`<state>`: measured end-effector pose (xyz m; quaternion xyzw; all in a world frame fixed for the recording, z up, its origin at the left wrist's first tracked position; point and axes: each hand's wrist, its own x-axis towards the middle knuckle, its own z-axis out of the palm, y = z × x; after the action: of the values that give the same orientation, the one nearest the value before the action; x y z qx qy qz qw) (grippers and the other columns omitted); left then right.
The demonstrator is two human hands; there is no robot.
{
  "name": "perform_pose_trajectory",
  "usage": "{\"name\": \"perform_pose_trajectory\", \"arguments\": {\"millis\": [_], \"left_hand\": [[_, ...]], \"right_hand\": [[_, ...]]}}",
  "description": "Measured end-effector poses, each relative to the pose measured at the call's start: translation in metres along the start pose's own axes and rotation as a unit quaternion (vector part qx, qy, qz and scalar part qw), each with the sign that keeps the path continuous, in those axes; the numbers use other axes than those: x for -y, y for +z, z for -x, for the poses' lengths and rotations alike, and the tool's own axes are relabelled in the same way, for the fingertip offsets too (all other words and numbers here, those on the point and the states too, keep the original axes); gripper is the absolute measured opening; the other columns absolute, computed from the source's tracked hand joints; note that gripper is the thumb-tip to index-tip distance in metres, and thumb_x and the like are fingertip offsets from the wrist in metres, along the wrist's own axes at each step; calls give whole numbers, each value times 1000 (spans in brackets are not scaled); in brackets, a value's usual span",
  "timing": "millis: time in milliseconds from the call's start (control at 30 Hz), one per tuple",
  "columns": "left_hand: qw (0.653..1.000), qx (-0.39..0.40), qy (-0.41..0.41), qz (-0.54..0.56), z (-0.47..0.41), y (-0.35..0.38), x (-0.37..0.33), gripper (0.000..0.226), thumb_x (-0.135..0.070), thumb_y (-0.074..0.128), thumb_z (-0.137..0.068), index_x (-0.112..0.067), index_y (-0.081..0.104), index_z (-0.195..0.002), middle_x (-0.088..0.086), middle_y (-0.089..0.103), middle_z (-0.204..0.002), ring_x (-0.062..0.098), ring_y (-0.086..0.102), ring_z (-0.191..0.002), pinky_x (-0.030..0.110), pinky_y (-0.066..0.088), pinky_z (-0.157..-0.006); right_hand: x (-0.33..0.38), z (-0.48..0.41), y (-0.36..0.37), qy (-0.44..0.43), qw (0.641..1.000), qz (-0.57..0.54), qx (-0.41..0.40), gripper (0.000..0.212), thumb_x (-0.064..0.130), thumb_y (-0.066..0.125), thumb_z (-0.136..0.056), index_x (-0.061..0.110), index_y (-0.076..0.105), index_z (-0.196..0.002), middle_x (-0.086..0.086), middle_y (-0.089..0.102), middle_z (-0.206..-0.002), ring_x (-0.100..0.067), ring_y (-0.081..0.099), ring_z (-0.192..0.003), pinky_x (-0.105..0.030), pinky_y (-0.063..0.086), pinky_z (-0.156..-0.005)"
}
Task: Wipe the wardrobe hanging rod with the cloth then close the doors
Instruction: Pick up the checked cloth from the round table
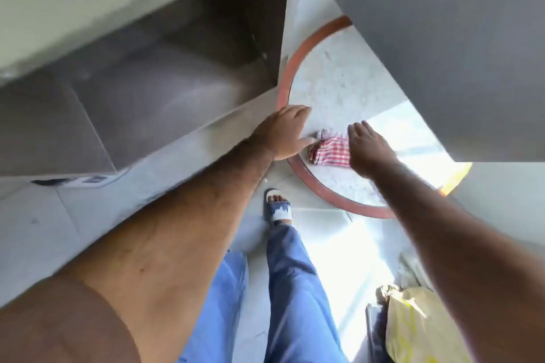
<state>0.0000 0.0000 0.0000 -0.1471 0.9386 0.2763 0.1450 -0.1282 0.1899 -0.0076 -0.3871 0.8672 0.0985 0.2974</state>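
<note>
A red-and-white checked cloth (331, 152) lies crumpled on the round stone-topped table (333, 82) with a red-brown rim. My left hand (284, 132) hovers at the table's near-left rim, fingers spread, the thumb touching the cloth's left edge. My right hand (367, 147) reaches over the cloth's right side with fingers apart, holding nothing. The open wardrobe (165, 74) fills the upper left, its dark inside bare. One grey door (442, 47) stands open at the upper right. The hanging rod is out of sight.
My foot in a blue-and-white sandal (278, 206) stands on the pale tiled floor below the table. A yellow paper bag (418, 327) sits at the bottom right. Bright sunlight falls across the floor.
</note>
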Motion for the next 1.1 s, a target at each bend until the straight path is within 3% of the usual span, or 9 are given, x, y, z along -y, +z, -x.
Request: {"name": "perform_pose_trajectory", "arguments": {"millis": [200, 300, 433, 567, 633, 733, 800, 900, 1100], "left_hand": [[994, 97, -54, 19, -68, 73, -21, 90, -47, 66, -95, -8, 20, -162, 11, 27, -170, 28, 29, -156, 45, 31, -124], [995, 87, -57, 13, -86, 91, -27, 77, -23, 72, -93, -7, 32, -157, 13, 41, -160, 29, 41, -146, 39, 39, -119], [992, 80, -89, 40, -89, 99, -30, 56, -3, 69, -89, -10, 53, -143, 10, 57, -136, 26, 59, -123, 37, 55, -103], [981, 138, -122, 56, -80, 85, -26, 39, -11, 76, -87, -6, 66, -124, 14, 64, -124, 26, 65, -104, 30, 55, -85], [979, 143, -134, 59, -69, 73, -20, 42, -16, 77, -86, -5, 67, -126, 14, 63, -126, 28, 64, -107, 32, 56, -92], [977, 132, -152, 70, -41, 41, -9, 48, -14, 76, -84, -7, 66, -130, 14, 62, -128, 30, 64, -114, 39, 57, -98], [977, 118, -163, 76, -20, 9, 0, 44, -14, 76, -84, -8, 66, -126, 16, 69, -122, 30, 68, -109, 35, 58, -89], [982, 66, -170, 54, 14, -54, 9, 40, -16, 75, -81, -16, 68, -121, 14, 76, -114, 31, 71, -100, 31, 54, -78], [985, -6, -175, 8, 68, -186, 18, 37, -14, 74, -80, -22, 70, -115, 7, 76, -115, 28, 71, -102, 32, 55, -82]], "right_hand": [[-35, -38, 41, 50, 997, -50, 33, 59, 11, 58, -102, 4, 35, -156, -16, 40, -159, -33, 30, -155, -48, 29, -129], [-31, -50, 50, 61, 994, -86, 0, 49, 7, 57, -99, 12, 48, -147, -19, 49, -143, -40, 49, -135, -50, 44, -116], [-29, -62, 50, 83, 991, -99, 23, 41, 3, 60, -95, 0, 52, -136, -25, 59, -130, -43, 57, -124, -47, 50, -107], [-19, -60, 38, 61, 991, -90, 74, 35, 14, 62, -95, 4, 65, -128, -24, 64, -121, -40, 63, -113, -38, 53, -99], [-8, -55, 28, 54, 989, -103, 90, 36, 23, 66, -94, 5, 66, -126, -22, 63, -119, -37, 63, -111, -34, 52, -96], [19, -43, 6, 29, 987, -125, 100, 39, 39, 74, -92, 5, 66, -109, -20, 66, -109, -37, 64, -106, -35, 48, -84], [40, -32, -18, 21, 982, -165, 91, 39, 50, 75, -91, 13, 62, -96, -12, 66, -93, -34, 63, -91, -32, 43, -69], [78, -14, -69, -14, 978, -202, 43, 30, 46, 75, -92, 19, 61, -90, -4, 66, -86, -28, 61, -80, -24, 36, -56], [147, 19, -190, -131, 980, -140, -60, 32, 26, 78, -90, 5, 72, -113, -19, 77, -113, -39, 72, -104, -40, 58, -88]]}}
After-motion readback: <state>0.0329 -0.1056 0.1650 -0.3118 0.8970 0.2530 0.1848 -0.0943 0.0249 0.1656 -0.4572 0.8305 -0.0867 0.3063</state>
